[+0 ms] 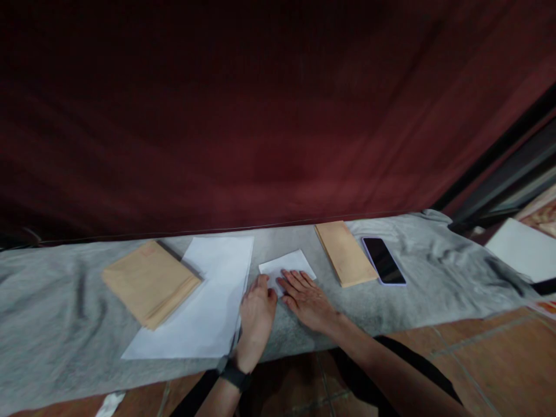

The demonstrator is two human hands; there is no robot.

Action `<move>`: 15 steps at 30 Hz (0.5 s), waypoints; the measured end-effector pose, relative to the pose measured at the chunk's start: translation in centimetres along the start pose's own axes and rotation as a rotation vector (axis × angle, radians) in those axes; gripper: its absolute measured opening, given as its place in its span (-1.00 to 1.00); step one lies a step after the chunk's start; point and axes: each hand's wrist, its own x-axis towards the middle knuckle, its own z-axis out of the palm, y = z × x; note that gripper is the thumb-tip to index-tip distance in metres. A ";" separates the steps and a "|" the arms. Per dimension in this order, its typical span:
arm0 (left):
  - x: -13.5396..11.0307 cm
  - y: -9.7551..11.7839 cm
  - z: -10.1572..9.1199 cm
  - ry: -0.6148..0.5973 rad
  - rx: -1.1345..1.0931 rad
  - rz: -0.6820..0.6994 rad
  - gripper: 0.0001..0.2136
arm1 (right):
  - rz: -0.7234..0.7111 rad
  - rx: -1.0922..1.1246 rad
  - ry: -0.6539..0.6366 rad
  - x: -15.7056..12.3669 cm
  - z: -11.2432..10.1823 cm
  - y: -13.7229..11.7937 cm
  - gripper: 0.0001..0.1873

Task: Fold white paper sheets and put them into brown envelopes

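Right hand [308, 298]: spread palm down, fingers extended and slightly apart, grasping nothing. Its fingertips lie on the paper [286, 262], a small white piece, covering its near right part.

Left hand [257, 307]: fingers bent, thumb toward the right hand. The fingertips are at the paper's near left corner; whether they pinch the edge or merely rest there cannot be told. A dark watch [234, 373] is on that wrist.

The paper lies on the grey cloth [43, 336], directly beyond and between the two hands, its far edge uncovered.

Left of the left hand, just beside it, are large white sheets [217, 313]. Farther left, a stack of brown envelopes [150, 281] overlaps them, its edges uneven.

Beyond the right hand and to its right, apart from it, is a second brown stack [347, 255], narrower in outline. Immediately past that lies a phone [384, 260], dark screen up, in a pale purple case. A red curtain [278, 145] hangs beyond both hands.
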 end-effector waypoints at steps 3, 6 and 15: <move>-0.2 0.4 1.2 0.089 -0.039 0.186 -0.65 | 0.008 -0.015 0.015 -0.1 0.4 0.0 -0.49; -0.7 0.8 2.8 0.073 -0.048 0.331 -0.55 | 0.020 -0.038 0.031 -0.3 0.8 -0.2 -0.50; -1.6 -0.3 4.7 0.077 0.112 0.296 -0.39 | 0.117 -0.096 0.079 -0.4 0.9 0.7 -0.46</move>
